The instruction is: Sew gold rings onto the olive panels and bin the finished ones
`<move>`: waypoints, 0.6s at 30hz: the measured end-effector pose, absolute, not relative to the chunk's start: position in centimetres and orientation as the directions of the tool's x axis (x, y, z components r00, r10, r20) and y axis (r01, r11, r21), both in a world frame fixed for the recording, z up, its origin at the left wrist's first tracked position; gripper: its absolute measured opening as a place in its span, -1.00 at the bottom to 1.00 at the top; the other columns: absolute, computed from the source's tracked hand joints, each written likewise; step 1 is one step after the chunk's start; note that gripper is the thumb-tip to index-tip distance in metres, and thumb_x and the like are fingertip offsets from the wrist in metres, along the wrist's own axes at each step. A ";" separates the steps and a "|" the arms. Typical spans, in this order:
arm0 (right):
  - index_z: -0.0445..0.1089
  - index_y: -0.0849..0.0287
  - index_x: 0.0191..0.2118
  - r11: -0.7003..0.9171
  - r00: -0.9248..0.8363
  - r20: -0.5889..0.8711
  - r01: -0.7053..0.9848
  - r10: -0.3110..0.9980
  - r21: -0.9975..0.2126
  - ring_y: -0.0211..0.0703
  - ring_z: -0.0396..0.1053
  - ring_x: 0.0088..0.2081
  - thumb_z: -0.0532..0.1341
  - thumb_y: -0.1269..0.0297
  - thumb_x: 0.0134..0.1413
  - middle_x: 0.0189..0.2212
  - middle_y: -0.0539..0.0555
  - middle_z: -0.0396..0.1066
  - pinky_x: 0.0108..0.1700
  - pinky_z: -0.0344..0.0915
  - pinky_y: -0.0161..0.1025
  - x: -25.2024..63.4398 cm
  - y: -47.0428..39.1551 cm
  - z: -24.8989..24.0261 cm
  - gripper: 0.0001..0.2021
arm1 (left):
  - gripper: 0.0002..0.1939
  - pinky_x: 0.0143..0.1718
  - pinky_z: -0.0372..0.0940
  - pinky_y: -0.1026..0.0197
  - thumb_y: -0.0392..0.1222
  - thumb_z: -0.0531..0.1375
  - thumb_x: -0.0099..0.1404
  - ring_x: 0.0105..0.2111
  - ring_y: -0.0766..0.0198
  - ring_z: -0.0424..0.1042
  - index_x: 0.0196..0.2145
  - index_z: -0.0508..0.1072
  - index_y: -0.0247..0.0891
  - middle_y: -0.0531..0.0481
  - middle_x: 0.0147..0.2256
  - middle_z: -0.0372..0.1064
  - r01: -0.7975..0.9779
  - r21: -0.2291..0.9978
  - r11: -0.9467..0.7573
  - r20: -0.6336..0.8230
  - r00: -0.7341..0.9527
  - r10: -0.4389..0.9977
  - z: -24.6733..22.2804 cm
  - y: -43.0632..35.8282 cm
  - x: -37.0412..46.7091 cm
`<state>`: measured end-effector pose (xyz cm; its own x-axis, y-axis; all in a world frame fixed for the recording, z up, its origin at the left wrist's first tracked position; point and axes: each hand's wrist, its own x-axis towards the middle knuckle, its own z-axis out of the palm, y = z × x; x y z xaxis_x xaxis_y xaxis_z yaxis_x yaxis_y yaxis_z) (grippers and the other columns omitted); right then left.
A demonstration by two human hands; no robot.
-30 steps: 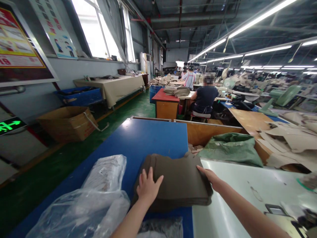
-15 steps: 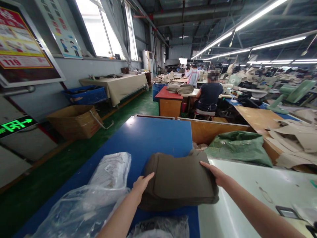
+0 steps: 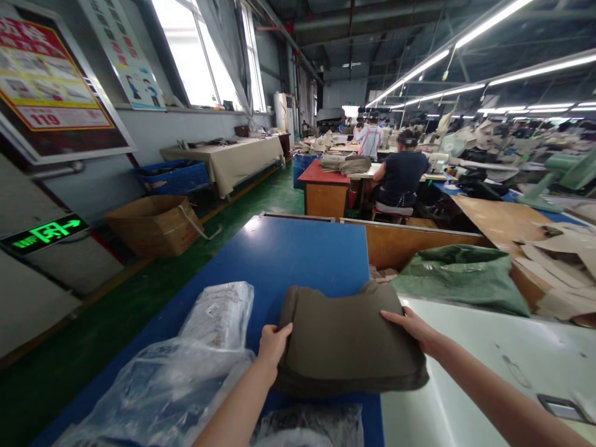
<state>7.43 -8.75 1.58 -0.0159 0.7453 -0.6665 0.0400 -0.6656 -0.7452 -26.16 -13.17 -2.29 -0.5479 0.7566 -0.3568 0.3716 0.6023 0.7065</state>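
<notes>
A thick stack of folded dark olive cloth (image 3: 349,341) lies on the blue tabletop (image 3: 302,248), its right end reaching over the pale table beside it. My left hand (image 3: 274,347) grips the stack's left edge, thumb on top and the other fingers curled at the side. At the right end, my right hand (image 3: 412,326) holds the upper edge, with thumb and a finger over the cloth; its remaining fingers are partly hidden. Left of the stack are a clear-wrapped packet (image 3: 221,313) and a loose clear plastic bag (image 3: 162,385).
Another plastic-wrapped bundle (image 3: 310,428) sits at the near edge. A green sack (image 3: 460,276) lies beyond the pale table (image 3: 470,354), which bears a dark-framed object (image 3: 563,408). A seated person (image 3: 403,171) is further ahead. A cardboard box (image 3: 156,226) stands on the floor at left.
The view has shifted slightly, moving the scene rightward in the picture. My left hand's fingers have curled in more at the stack's edge, and the top cloth looks spread further right.
</notes>
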 end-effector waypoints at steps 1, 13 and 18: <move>0.03 0.29 0.15 -0.661 -0.035 -0.662 0.037 0.748 -0.749 0.12 0.48 -0.22 0.41 0.07 -0.23 -0.21 0.29 0.49 -0.18 0.40 -0.03 7.3 -8.8 1.6 -0.14 | -0.73 -0.14 0.34 0.01 -0.08 0.15 0.31 -0.18 0.18 0.42 -0.12 0.39 -0.31 -0.08 -0.14 0.40 0.393 0.691 0.607 -0.352 -0.550 0.757 -2.3 -13.2 -26.0; 0.03 0.26 0.13 -0.656 -0.154 -0.658 0.066 0.738 -0.752 0.11 0.48 -0.20 0.41 0.17 -0.24 -0.20 0.26 0.48 -0.18 0.42 -0.05 5.6 -8.5 1.1 -0.19 | -0.72 0.09 0.21 0.10 -0.26 0.18 0.23 0.02 0.16 0.36 -0.08 0.42 -0.32 -0.10 -0.01 0.41 0.634 0.612 0.472 -0.150 -0.493 0.857 2.9 -15.3 -28.3; -0.01 0.25 0.17 -0.648 -0.086 -0.656 0.105 0.750 -0.754 0.11 0.48 -0.22 0.41 0.15 -0.25 -0.21 0.26 0.48 -0.22 0.42 -0.06 5.7 -8.8 1.2 -0.13 | -0.44 0.19 0.06 -0.12 -0.12 0.05 0.25 0.24 -0.12 -0.01 0.15 0.15 -0.45 -0.32 0.25 -0.01 0.606 0.534 0.590 0.100 -0.738 0.667 8.0 -17.2 -37.9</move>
